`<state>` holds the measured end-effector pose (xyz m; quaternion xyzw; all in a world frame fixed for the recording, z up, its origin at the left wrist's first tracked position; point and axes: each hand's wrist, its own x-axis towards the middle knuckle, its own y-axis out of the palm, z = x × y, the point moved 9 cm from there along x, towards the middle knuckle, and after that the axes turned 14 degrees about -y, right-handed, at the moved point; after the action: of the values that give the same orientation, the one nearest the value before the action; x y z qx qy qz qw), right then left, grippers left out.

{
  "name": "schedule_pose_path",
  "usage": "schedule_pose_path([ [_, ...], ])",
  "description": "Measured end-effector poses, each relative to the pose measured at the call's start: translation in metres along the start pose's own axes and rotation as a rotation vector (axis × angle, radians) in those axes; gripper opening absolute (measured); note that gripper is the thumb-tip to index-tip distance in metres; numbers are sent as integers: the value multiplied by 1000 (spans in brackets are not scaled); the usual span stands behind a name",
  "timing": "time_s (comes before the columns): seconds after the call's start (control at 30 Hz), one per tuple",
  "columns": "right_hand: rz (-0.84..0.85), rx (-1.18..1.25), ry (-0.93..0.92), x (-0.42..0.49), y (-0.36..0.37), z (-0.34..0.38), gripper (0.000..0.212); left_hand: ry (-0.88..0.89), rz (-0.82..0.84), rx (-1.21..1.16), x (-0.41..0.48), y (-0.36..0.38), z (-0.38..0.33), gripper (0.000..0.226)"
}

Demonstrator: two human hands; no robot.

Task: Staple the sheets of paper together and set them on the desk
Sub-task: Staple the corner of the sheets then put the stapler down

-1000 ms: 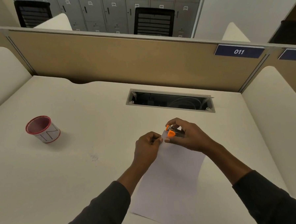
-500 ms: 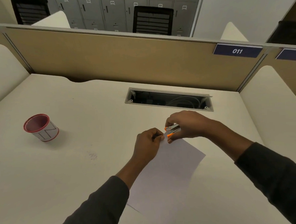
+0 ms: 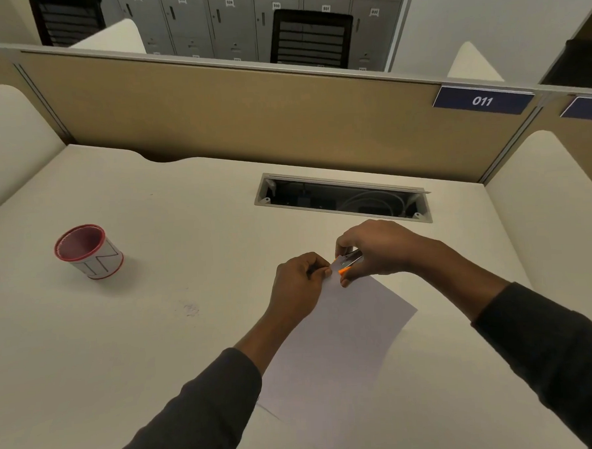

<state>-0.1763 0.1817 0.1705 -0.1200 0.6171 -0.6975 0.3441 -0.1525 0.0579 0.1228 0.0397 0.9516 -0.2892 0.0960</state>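
Head view: right hand (image 3: 380, 247) clamps small stapler (image 3: 350, 261), silver metal with orange plastic tips. Long axis roughly left-right, mouth pointing left onto far corner of paper sheets (image 3: 345, 342). Left hand (image 3: 298, 286) pinches that corner. Sheets white, smooth, rectangular, long axis running diagonally toward viewer over matte cream desk (image 3: 156, 334).

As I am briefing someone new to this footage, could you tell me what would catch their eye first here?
First, the two hands meeting mid-desk: the right hand grips a small orange and silver stapler at the far corner of the sheets of paper, which the left hand pinches beside it. Next, the red-rimmed cup standing on the left of the desk, and the open cable slot just beyond the hands.
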Motion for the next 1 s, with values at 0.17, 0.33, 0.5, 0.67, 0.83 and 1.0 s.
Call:
schedule_pose_path([
  [0.17,4,-2,-5,1,-1,1,45,3,7,-5,0,1,-1,12],
  [0.33,21,-25,-19,3,1,1,43,16,7,14,0,2,-3,13],
  [0.5,28,-56,-20,4,0,0,42,13,18,13,1,3,-4,14],
  [0.67,41,-78,-44,5,2,1,39,15,17,11,2,5,-2,14],
  [0.83,44,-116,-62,7,0,5,32,26,24,2,2,6,-2,13],
  [1.0,67,-85,-41,5,3,2,40,6,37,-10,3,11,2,13],
])
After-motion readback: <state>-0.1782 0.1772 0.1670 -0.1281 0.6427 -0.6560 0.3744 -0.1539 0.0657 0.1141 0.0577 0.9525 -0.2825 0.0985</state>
